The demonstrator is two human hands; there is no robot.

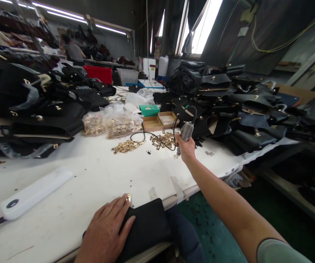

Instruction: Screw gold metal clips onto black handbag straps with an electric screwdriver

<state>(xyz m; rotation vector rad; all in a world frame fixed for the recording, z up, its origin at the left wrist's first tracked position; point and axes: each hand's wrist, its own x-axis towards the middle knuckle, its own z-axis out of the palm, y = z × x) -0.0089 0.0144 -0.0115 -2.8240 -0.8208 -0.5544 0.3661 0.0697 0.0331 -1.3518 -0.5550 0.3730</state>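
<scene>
My left hand (106, 228) lies flat with fingers spread on a black leather bag piece (146, 226) at the near edge of the white table (91, 175). A small gold metal fitting (129, 197) sits at my fingertips. My right hand (185, 146) reaches far out over the table and grips a grey corded electric screwdriver (186, 131), its tip pointing down at the tabletop. The tool's black cable (152, 140) loops across the table beside a scatter of gold metal fittings (162, 140).
Stacks of black bags fill the left (36, 109) and right (242, 106) sides. Clear sacks of gold hardware (110, 124), cardboard boxes (160, 121) and a teal box (149, 109) sit mid-table. A white flat device (35, 193) lies near left. A person (71, 49) works far back.
</scene>
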